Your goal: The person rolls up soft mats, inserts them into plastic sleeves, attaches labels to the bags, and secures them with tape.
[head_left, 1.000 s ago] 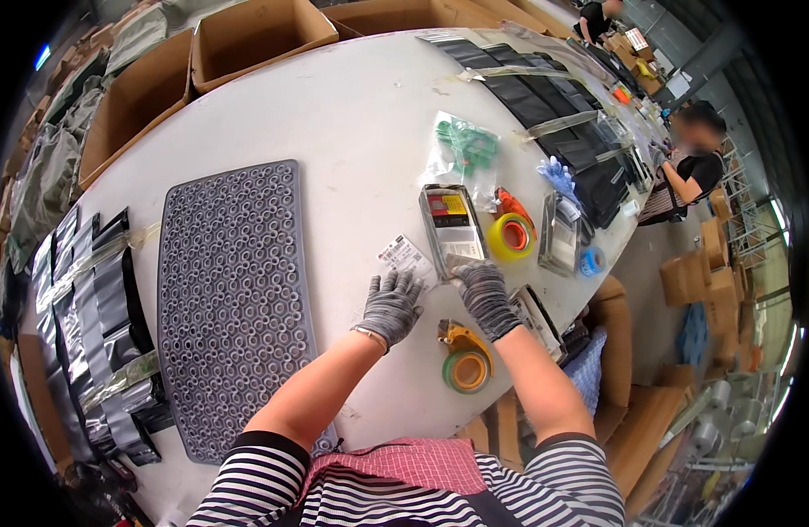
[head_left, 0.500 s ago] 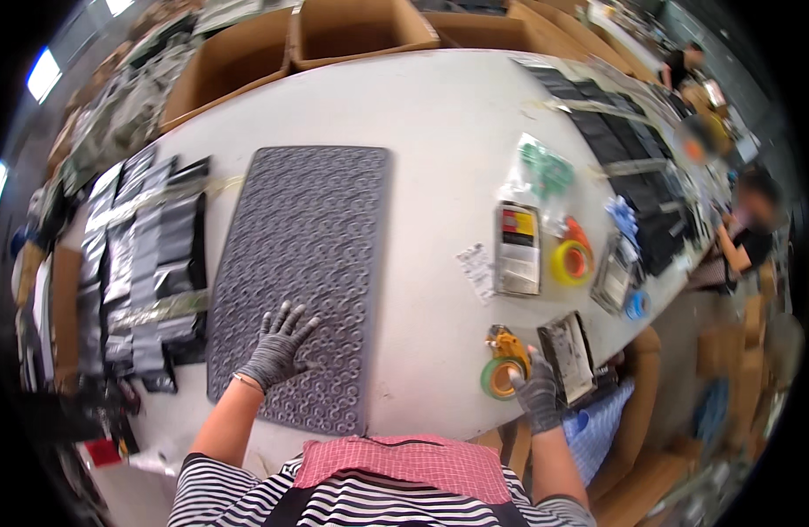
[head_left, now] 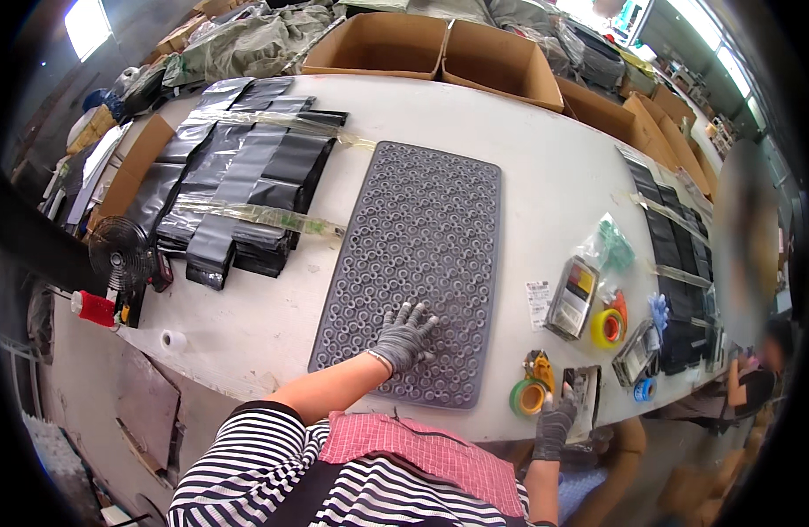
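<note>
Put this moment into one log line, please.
left hand: spread on grey mat | right hand: near tape dispenser, contact unclear | left of mat: black plastic stack

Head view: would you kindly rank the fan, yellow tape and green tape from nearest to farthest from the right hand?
1. Green tape, just left of the right hand.
2. Yellow tape, ahead, to the right.
3. Fan, far left.
</note>
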A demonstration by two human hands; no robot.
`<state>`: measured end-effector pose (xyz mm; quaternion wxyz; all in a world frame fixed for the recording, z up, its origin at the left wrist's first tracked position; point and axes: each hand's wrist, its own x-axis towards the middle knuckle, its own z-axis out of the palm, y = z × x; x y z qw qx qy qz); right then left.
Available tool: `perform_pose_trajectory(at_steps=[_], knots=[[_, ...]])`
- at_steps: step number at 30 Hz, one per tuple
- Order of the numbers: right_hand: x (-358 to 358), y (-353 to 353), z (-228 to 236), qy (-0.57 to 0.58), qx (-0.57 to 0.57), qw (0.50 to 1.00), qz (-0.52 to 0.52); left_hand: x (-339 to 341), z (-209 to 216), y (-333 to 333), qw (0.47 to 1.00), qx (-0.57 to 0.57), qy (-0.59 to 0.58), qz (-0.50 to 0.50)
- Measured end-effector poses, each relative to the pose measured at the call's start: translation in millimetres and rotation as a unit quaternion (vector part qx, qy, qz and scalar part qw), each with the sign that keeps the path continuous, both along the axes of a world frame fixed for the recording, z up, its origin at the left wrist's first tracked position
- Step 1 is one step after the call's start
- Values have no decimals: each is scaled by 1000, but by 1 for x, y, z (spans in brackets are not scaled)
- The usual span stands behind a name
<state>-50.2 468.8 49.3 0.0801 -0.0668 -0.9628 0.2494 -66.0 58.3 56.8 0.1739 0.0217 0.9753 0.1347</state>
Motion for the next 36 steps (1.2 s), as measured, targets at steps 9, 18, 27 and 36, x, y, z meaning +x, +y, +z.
perform_pose_trajectory(at_steps=[9,18,27,36], knots=[[44,-109,-4,-139,-255,934,208,125,-14,-50,984,24,90,-151],[62,-183,28,17,-84,915,394,96,39,-53,996,71,-25,-52],[2,-229,-11,16,153,880,450,74,-1,-59,984,8,153,-87],[36,-213,-39,65,147,873,461,130,-45,-53,968,-80,213,-103]])
